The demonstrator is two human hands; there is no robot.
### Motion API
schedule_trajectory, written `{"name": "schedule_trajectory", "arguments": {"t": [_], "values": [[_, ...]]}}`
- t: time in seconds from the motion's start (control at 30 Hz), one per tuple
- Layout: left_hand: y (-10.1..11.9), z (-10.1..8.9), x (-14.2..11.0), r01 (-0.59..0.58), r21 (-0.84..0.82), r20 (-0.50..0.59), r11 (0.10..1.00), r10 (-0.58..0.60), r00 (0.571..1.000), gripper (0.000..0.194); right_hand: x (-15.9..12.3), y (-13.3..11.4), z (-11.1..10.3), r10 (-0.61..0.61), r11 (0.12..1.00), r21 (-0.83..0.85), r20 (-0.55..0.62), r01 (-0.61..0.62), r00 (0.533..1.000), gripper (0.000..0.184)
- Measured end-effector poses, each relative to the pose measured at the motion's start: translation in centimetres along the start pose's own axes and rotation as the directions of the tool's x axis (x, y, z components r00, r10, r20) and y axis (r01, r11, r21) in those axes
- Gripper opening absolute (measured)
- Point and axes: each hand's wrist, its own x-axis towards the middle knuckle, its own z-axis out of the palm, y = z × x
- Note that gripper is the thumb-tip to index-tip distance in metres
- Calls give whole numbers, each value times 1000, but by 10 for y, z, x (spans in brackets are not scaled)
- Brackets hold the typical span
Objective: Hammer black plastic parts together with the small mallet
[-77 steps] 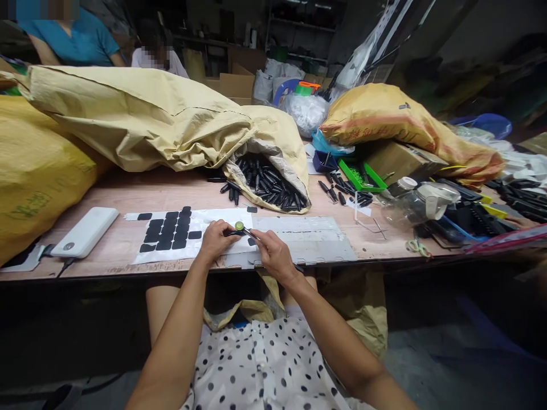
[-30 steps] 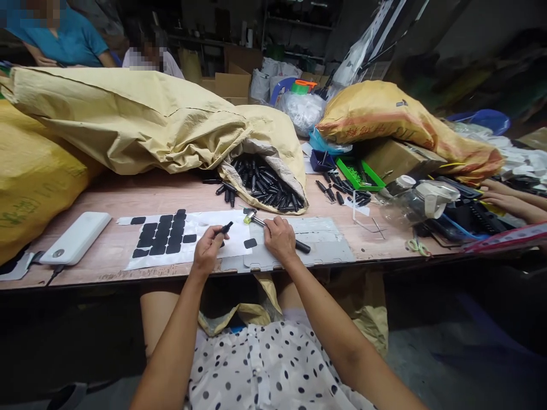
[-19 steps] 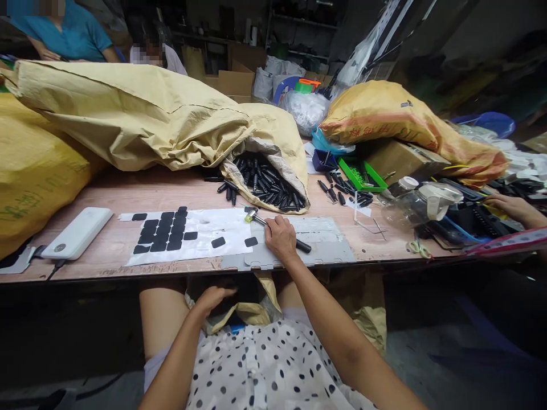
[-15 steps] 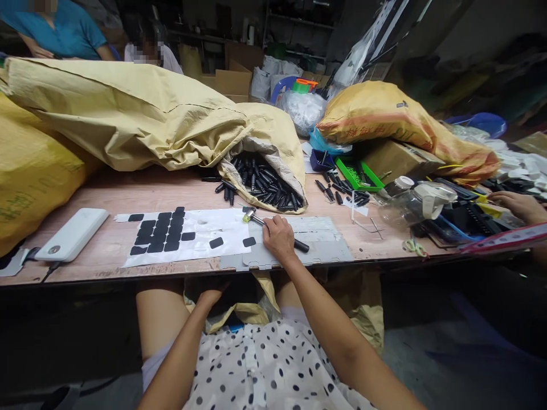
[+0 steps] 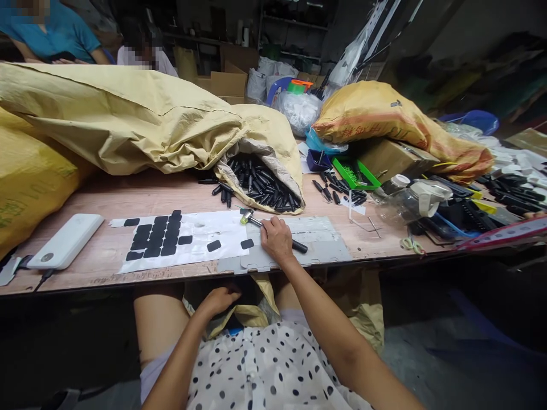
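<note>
My right hand (image 5: 277,239) is wrapped around the handle of a small hammer (image 5: 299,246), whose yellow-tipped head points left. The hammer lies over a grey board (image 5: 316,250) on the table. Below the table edge, my left hand (image 5: 221,300) is over my lap at the mouth of a tan sack (image 5: 248,313). Its fingertips are lost in shadow, so anything in them is hidden. Left of the hammer, black rounded pads (image 5: 160,230) lie in rows on a white sheet (image 5: 200,228). Two loose black pads (image 5: 213,245) sit nearer the board.
Behind the board, an open sack (image 5: 273,131) spills black tubular parts (image 5: 265,185). A white power bank (image 5: 68,242) lies at left. To the right are a green tray (image 5: 356,173), a clear jug (image 5: 414,199) and scissors (image 5: 412,246). A co-worker in blue (image 5: 64,34) sits across.
My left hand has come up out of the dark sack opening and shows more. My right hand keeps its hold on the hammer. Another person's hand at the far right has mostly left view.
</note>
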Motion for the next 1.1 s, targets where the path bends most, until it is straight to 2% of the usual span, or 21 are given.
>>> {"name": "schedule_trajectory", "arguments": {"t": [0.07,0.1,0.13,0.17,0.2,0.23,0.27,0.3,0.33,0.37,0.4,0.43,0.47,0.5,0.6,0.7,0.8,0.87,0.93,1.0,1.1], "values": [[20,-14,-15,-138,-67,231,988,150,961,41,0,0,1,-10,1000,-2,-10,10,1000,22],[33,-24,-20,-210,-134,342,968,244,907,45,-1,1,2,-15,1000,-5,-15,15,1000,22],[46,-36,-23,-262,-212,399,942,328,856,48,-1,1,2,-18,1000,-7,-19,18,1000,21],[59,-49,-21,-301,-271,386,915,389,836,49,-1,1,3,-20,1000,-10,-22,19,1000,21],[72,-64,-16,-340,-297,301,892,426,853,48,-1,1,3,-20,1000,-14,-23,19,1000,20],[83,-79,-7,-382,-292,143,877,435,889,45,-2,1,3,-19,1000,-16,-23,19,1000,20],[93,-95,5,-410,-269,-53,871,412,910,41,-2,1,3,-19,1000,-18,-24,18,1000,20],[101,-111,20,-416,-233,-278,879,350,895,36,-2,1,3,-19,1000,-19,-24,18,1000,19],[107,-126,37,-393,-192,-488,899,260,833,28,-2,0,3,-20,1000,-19,-24,19,1000,19],[112,-140,55,-334,-150,-651,931,161,742,21,-2,0,2,-21,1000,-19,-26,21,999,18],[115,-152,71,-255,-117,-751,960,83,655,16,-2,0,2,-23,1000,-18,-28,22,999,18],[118,-162,86,-177,-84,-809,981,36,587,14,-2,0,2,-24,1000,-17,-31,24,999,17],[120,-170,99,-100,-51,-839,994,12,545,15,-2,0,2,-25,1000,-16,-34,24,999,17],[121,-175,109,-35,-15,-848,999,6,530,17,-2,-1,2,-24,1000,-14,-36,23,999,17],[123,-180,124,80,96,-833,992,36,551,17,-3,-1,2,-21,1000,-10,-39,21,999,17],[122,-177,125,133,154,-830,979,55,555,11,-3,-1,2,-24,1000,-9,-39,24,999,17],[120,-176,117,198,114,-853,973,-6,522,13,-2,-1,1,-24,1000,-12,-31,24,999,17],[116,-174,107,231,57,-876,971,-62,477,16,-2,-1,1,-20,1000,-14,-22,19,1000,17],[108,-168,92,210,32,-893,977,-67,446,17,-2,-2,1,-12,1000,-14,-12,12,1000,18],[97,-158,75,102,72,-875,992,14,484,19,-1,-2,0,-5,1000,-12,-1,5,1000,18],[78,-136,51,-143,164,-737,976,217,640,22,0,-2,-2,-4,1000,-7,17,5,1000,19]]}}
